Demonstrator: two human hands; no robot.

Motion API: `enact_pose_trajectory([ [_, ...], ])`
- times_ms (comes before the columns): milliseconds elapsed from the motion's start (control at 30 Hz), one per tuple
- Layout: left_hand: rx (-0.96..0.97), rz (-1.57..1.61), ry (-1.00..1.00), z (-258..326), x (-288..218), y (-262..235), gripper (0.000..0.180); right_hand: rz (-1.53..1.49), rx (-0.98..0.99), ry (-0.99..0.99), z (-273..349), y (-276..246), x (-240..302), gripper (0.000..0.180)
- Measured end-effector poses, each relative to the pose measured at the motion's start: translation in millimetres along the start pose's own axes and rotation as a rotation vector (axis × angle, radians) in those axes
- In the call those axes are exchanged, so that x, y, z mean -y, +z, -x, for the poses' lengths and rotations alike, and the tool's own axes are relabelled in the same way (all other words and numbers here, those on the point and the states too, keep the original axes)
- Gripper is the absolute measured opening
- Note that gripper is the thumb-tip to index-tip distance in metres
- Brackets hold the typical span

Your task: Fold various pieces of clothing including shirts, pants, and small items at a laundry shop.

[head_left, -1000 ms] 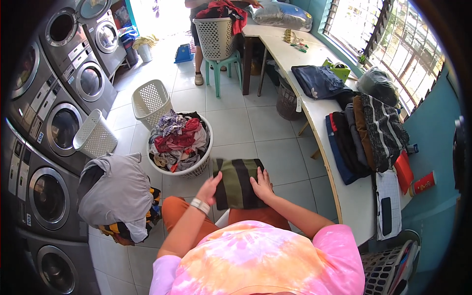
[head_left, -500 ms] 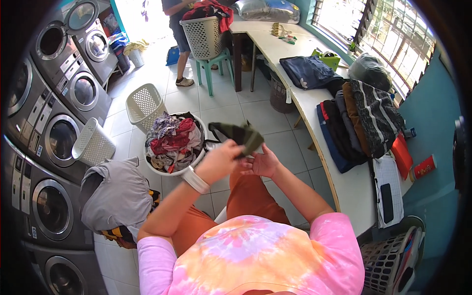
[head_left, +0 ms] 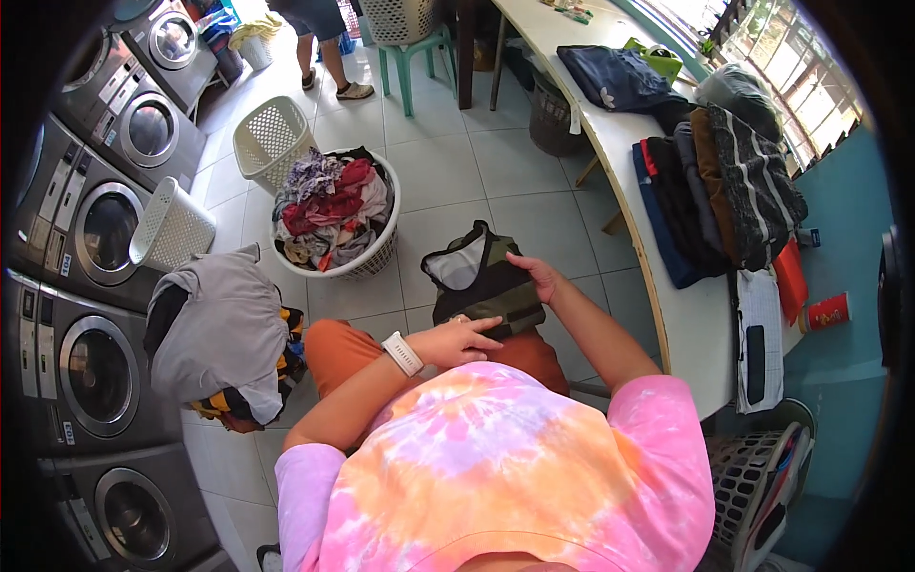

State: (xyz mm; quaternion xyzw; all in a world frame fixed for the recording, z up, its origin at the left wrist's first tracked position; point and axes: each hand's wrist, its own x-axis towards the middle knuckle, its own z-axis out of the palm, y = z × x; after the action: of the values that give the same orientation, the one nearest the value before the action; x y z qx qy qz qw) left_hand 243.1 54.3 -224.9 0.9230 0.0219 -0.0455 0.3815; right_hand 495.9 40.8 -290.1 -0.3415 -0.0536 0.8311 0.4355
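Note:
On my lap lies an olive-and-black garment [head_left: 496, 276], spread fairly flat, with a pale grey inside showing at its opening. My right hand [head_left: 538, 278] grips its right edge, the thumb on top and the other fingers partly hidden. Across its near edge rests my left hand [head_left: 460, 341], fingers stretched out on the cloth; a pale watch is on that wrist. Ahead to the left, a round white laundry basket [head_left: 389, 234] is heaped with mixed clothes [head_left: 329, 205]. A grey shirt [head_left: 224, 319] drapes over a pile at my left.
Stacked front-loading machines [head_left: 100, 381] line the left. White baskets [head_left: 176, 227] stand near them. To the right, a long white table [head_left: 634, 195] bears folded clothes [head_left: 696, 191], a clipboard [head_left: 760, 334] and a red cup [head_left: 827, 312]. Ahead, a person [head_left: 329, 48] stands near a green stool [head_left: 410, 67].
The garment was bunched and raised in both hands; now it is lowered onto my lap and opened out. My left hand has flattened onto it. The view has tilted downward.

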Motion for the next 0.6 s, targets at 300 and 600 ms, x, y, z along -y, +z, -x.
enact_pose_trajectory([
  [300,-0.006,0.272,0.035,20,9,16,0.034,0.019,-0.046,0.003,-5,3,11,0.038],
  [600,-0.077,0.72,-0.073,45,11,6,0.04,0.137,-0.089,0.021,-10,-5,5,0.039],
])
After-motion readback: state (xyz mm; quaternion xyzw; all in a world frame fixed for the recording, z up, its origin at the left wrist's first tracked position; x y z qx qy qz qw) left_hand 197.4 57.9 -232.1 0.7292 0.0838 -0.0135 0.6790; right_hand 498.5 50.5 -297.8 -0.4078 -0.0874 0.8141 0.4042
